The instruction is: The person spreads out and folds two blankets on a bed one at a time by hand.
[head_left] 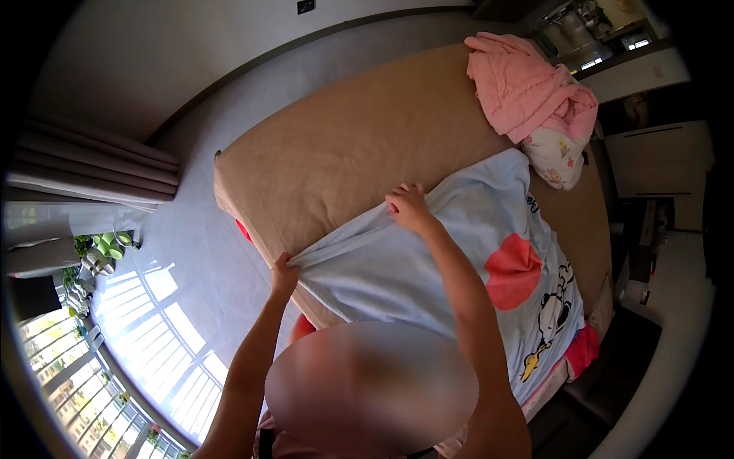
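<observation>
Bare arms (pixel 248 356) outstretched; left hand (pixel 284 275) and right hand (pixel 408 206) clamped on edge of blue blanket (pixel 390 283).

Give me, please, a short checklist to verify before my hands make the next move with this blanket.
1. Left hand gripping the blue blanket at its corner: ok.
2. Right hand gripping the edge: ok.
3. Blanket smooth: not ok, folds run between the hands.
4. Pink quilt off the blanket: ok, heaped beyond it.
5. Near edge free along its length: cannot tell, partly hidden.
</observation>
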Demonstrator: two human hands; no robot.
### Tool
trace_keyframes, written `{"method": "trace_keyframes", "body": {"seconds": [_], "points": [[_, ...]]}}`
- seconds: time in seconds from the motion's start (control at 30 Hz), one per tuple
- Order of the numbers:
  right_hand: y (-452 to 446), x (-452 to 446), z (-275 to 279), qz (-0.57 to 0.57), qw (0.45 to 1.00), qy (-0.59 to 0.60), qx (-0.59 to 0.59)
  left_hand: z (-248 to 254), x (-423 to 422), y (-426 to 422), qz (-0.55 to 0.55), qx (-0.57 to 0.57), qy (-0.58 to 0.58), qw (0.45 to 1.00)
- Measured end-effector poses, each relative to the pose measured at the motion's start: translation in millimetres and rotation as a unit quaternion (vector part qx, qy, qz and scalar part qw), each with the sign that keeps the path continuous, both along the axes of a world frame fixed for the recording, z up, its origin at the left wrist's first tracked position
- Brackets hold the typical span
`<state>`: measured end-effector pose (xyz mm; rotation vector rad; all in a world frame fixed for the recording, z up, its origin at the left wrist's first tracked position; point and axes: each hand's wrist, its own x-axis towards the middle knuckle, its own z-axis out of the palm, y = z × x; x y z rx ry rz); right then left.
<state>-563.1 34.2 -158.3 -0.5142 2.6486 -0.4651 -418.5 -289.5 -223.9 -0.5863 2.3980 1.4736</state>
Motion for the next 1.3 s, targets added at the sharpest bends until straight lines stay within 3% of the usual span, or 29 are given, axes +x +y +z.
{"method": "trace_keyframes", "body": {"seconds": [0.07, 0.27, 0.4, 0.5, 0.57, 0.63, 0.67, 0.7, 0.77, 0.83, 0.9, 0.97, 1.0, 1.07, 1.1, 1.17, 1.23, 1.3], "points": [[6.6, 3.6, -2.8, 0.087, 0.989, 0.119, 0.014, -1.2, -4.4, 1.5, 0.009, -0.028, -0.006, 1.000], [26.1, 25.0, 11.2, 0.143, 0.982, 0.016, 0.120, -12.3, 0.3, 4.2, 0.016, -0.069, -0.004, 0.998], [41.5, 15.4, 5.6, 0.174, 0.964, 0.046, 0.196, -8.1, -1.1, 2.6, 0.016, -0.072, -0.006, 0.997], [65.9, 3.1, -2.3, 0.191, 0.952, 0.093, 0.223, -12.9, -1.7, 4.5, 0.015, -0.080, -0.020, 0.996], [88.8, -2.9, -26.2, 0.188, 0.936, 0.188, 0.232, -22.4, -3.1, 8.0, 0.015, -0.079, -0.026, 0.996], [121.3, -2.8, -66.6, 0.171, 0.920, 0.256, 0.242, -41.8, -3.3, 15.1, -0.010, -0.053, -0.011, 0.998], [114.4, -8.1, -61.5, 0.163, 0.910, 0.293, 0.244, -43.1, -1.8, 22.5, -0.018, -0.005, 0.004, 1.000], [106.7, -13.6, -55.1, 0.153, 0.899, 0.329, 0.245, 0.6, -15.1, 31.1, -0.057, -0.011, -0.121, 0.991], [60.6, -34.4, 41.0, 0.087, 0.927, 0.225, 0.288, 46.3, -17.0, 29.5, 0.090, 0.235, -0.055, 0.966], [25.6, -58.9, 120.9, 0.049, 0.930, 0.273, 0.242, 111.8, -34.7, -14.0, 0.143, 0.317, -0.064, 0.935], [-1.8, -82.6, 140.5, 0.012, 0.930, 0.312, 0.194, 148.6, -70.9, -69.1, 0.117, 0.361, 0.007, 0.925], [-34.2, -127.7, 132.7, 0.072, 0.927, 0.352, 0.104, 154.6, -110.2, -99.1, 0.079, 0.231, 0.044, 0.969], [-49.4, -150.1, 107.6, 0.099, 0.918, 0.358, 0.139, 136.3, -127.7, -107.8, 0.065, 0.164, 0.030, 0.984], [-74.8, -175.8, 55.4, 0.126, 0.908, 0.361, 0.169, 89.9, -156.2, -111.7, 0.061, 0.029, -0.020, 0.998], [-82.5, -183.6, 38.4, 0.125, 0.921, 0.317, 0.189, 57.7, -159.7, -115.6, 0.061, 0.029, -0.020, 0.997], [-92.5, -193.1, -5.1, 0.119, 0.932, 0.271, 0.211, -2.6, -164.5, -133.0, 0.049, -0.122, -0.017, 0.991], [-92.5, -190.3, -49.6, 0.071, 0.918, 0.360, 0.151, -22.3, -161.9, -145.6, 0.060, -0.085, -0.086, 0.991], [-98.6, -173.2, -56.2, 0.058, 0.927, 0.354, 0.111, -41.7, -152.7, -152.4, 0.094, -0.117, -0.175, 0.973]]}}
